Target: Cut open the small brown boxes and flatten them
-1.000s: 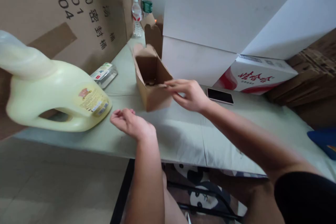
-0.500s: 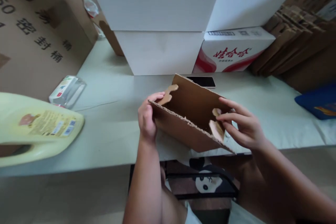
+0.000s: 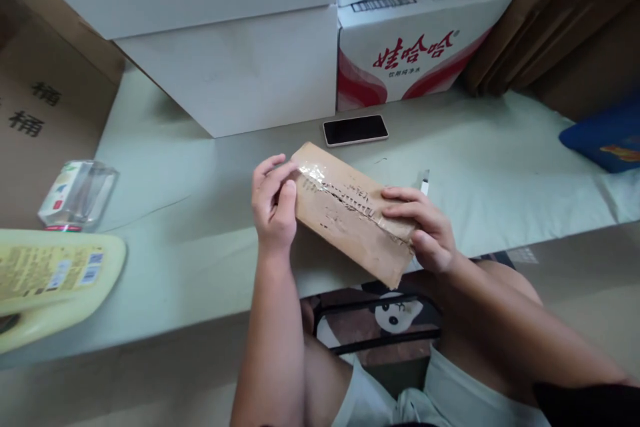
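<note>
Between my two hands is a small brown cardboard box (image 3: 350, 220). The face turned up to me has a torn seam along its length, with shiny clear tape at the far left end. My left hand (image 3: 275, 203) grips the box's left end, thumb and fingers at the edge. At the right end, my right hand (image 3: 425, 223) holds it, with fingers lying on the upper face. The box is tilted over the table's front edge. Just beyond my right hand lies a small white tool with a blade-like tip (image 3: 425, 182), partly hidden by the fingers.
A phone (image 3: 355, 131) lies behind the box. White cartons (image 3: 250, 73) and a red-and-white water carton (image 3: 415, 47) stand at the back. On the left are a clear bottle (image 3: 83, 193) and a yellow jug (image 3: 60, 280). Folded cardboard (image 3: 530, 20) and a blue package (image 3: 603, 140) are right.
The box has been turned so its open side no longer faces me and a taped, torn face shows. Both hands stay on its ends. The view has shifted, showing more of the phone.
</note>
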Demonstrator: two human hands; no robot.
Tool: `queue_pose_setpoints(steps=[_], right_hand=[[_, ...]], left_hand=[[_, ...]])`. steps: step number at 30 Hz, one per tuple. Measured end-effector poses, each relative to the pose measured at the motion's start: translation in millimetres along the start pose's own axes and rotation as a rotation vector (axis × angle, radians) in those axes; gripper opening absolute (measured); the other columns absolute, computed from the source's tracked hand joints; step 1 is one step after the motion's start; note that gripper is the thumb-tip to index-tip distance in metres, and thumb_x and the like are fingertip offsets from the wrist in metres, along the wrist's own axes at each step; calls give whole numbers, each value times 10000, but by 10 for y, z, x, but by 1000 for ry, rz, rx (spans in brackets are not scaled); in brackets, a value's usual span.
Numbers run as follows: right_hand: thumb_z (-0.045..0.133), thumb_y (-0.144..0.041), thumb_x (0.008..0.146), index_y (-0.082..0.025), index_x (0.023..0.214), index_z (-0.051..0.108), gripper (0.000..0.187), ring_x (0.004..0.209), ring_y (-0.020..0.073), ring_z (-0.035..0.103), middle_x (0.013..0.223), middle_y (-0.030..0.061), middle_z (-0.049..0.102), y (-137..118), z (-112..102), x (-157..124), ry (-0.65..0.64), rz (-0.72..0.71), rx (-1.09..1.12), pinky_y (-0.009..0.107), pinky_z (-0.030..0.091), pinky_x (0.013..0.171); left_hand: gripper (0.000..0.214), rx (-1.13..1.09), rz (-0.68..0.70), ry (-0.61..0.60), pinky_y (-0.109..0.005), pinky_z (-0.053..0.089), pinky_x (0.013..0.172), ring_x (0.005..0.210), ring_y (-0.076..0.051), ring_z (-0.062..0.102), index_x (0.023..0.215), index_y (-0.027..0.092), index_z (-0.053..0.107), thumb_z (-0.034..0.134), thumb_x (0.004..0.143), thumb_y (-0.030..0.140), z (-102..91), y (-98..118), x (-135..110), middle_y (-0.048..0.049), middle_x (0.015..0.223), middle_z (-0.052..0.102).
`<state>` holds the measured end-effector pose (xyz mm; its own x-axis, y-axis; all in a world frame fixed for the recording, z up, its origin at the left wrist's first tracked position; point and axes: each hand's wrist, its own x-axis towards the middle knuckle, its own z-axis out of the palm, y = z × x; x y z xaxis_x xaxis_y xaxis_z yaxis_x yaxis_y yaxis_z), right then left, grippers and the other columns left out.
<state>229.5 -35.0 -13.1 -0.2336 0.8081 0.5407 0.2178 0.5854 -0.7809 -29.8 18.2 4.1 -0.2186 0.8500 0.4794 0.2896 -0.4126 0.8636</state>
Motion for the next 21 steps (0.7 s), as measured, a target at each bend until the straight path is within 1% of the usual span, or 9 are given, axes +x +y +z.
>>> queue_pose_setpoints(steps=[6, 8, 10, 12, 14, 16, 18, 20, 21], right_hand=[[554, -360, 955, -302, 1073, 761, 245, 1151, 250, 678, 1247, 62, 699, -15, 40, 14, 45, -16, 2, 457, 560, 1017], [545, -391, 956, -296, 1069, 761, 262, 1169, 263, 674, 1255, 70, 697, 2, 37, 20, 46, -13, -17, 471, 557, 1026], [542, -476, 948, -306, 1169, 726, 335, 1245, 287, 638, 1295, 74, 682, 42, 33, 19, 67, 2, 14, 498, 534, 1063], [529, -538, 948, -326, 1314, 640, 437, 1300, 289, 604, 1369, 67, 648, 101, 35, 19, 134, 55, 99, 502, 514, 1087], [487, -558, 975, -322, 1389, 575, 484, 1289, 272, 614, 1424, 71, 618, 159, 45, 27, 162, 156, 160, 480, 519, 1078], [432, -572, 1006, -285, 1406, 569, 511, 1239, 264, 649, 1412, 94, 634, 190, 56, 48, 43, 243, 169, 464, 536, 1052], [395, -606, 1015, -249, 1426, 570, 572, 1238, 275, 654, 1378, 115, 660, 185, 64, 80, -189, 249, 162, 467, 536, 1054], [377, -636, 1011, -254, 1476, 536, 622, 1352, 288, 578, 1455, 116, 605, 154, 71, 112, -351, 179, 157, 481, 475, 1136], [377, -650, 1005, -269, 1503, 508, 640, 1440, 291, 492, 1537, 105, 528, 137, 77, 125, -378, 131, 152, 485, 417, 1191]], left_hand=[[230, 30, -13, -35, -463, 444, 1132, 1168, -238, 640, 913, 259, 809, 599, 843, 196, -35, 21, -12, -46, 1152, 710], [231, 20, -41, -33, -467, 447, 1131, 1154, -238, 646, 897, 261, 814, 600, 834, 200, -45, 17, -14, -45, 1139, 714], [214, -3, -76, -22, -461, 452, 1127, 1144, -239, 649, 872, 260, 817, 617, 807, 217, -78, -7, -9, -44, 1125, 718], [208, -60, -146, 47, -439, 455, 1123, 1148, -239, 649, 859, 244, 813, 626, 771, 223, -142, -53, 0, -47, 1114, 725], [230, -166, -263, 213, -411, 470, 1099, 1138, -233, 652, 867, 219, 799, 604, 747, 230, -227, -108, 8, -49, 1094, 733], [254, -283, -376, 436, -371, 494, 1057, 1108, -217, 656, 885, 200, 777, 574, 742, 252, -303, -159, 14, -47, 1063, 738], [256, -349, -409, 568, -328, 505, 1026, 1089, -202, 656, 893, 187, 758, 587, 720, 265, -333, -196, 16, -42, 1035, 738], [250, -428, -462, 541, -323, 531, 981, 1067, -210, 667, 899, 190, 738, 611, 717, 305, -295, -217, 9, -41, 990, 738], [245, -483, -517, 486, -330, 548, 951, 1053, -219, 677, 894, 197, 727, 622, 721, 335, -251, -222, -1, -39, 960, 739]])
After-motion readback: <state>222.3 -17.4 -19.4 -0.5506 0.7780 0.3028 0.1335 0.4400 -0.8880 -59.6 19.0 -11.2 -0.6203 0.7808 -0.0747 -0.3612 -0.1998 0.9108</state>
